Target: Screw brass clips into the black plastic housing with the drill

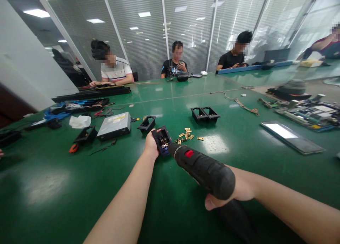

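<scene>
Left hand point(151, 145) is closed around a black socket housing point(162, 141) on the tabletop point(79, 187), while an electric screwdriver point(202, 169), gripped by the right hand point(233, 192), is pressed into it; brass contacts point(186, 135) lie just beyond.

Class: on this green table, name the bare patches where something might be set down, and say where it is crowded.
Free: the near-left table, below the optical drive; also between the brass pieces and the flat panel. Crowded: the tools and cables far left, and the circuit boards far right.
</scene>
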{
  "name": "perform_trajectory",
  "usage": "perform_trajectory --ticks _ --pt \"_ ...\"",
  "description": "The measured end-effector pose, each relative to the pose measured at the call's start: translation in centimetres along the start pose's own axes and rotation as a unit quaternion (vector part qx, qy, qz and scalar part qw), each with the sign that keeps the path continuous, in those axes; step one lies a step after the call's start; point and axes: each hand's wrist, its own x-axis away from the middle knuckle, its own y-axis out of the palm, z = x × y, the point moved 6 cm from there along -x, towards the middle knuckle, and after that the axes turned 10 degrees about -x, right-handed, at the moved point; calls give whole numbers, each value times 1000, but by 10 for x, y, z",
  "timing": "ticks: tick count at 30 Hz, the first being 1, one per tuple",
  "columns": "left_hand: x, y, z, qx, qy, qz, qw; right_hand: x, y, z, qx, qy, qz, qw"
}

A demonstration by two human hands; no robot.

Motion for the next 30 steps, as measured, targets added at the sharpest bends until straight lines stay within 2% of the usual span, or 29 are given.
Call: perform_trajectory --ticks 8,16,22,27,30 --pt "0 1 1 0 1 -10 1000 -2 -6 2 -21 5 3 1000" --pt "-2 0 1 -12 9 -13 1000 -4 -6 2 -21 -49 -13 998" --pt "-4 0 2 -18 11 -22 1000 -6 -13 -1 -1 -116 -16 993" --pt "-2 1 3 -22 9 -25 999 -7 -15 -6 -18 -109 -46 993" --pt "-2 1 3 -16 4 -17 1000 -9 -13 -14 12 -90 -75 993"
